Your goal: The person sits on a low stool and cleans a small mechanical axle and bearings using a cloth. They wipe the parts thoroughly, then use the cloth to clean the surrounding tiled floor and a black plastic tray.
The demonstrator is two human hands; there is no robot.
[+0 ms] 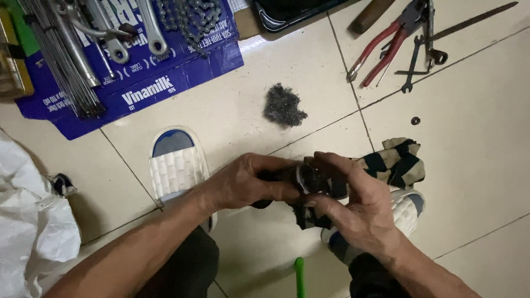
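My left hand [248,182] grips a small dark round metal part [305,177] just above the tiled floor. A black-and-beige striped rag [393,164] is pressed against that part by my right hand [353,207], whose fingers curl around the cloth. Both hands meet at the part, which is mostly hidden between fingers and cloth. Below them are my two feet in white slippers, the left slipper [176,165] and the right slipper [407,208].
A wad of steel wool [282,105] lies on the tiles ahead. A blue flattened carton [138,83] holds spokes, cranks and a chain. Red-handled pliers [381,49], wrenches and a small nut [415,120] lie at upper right. A white bag [30,221] sits left.
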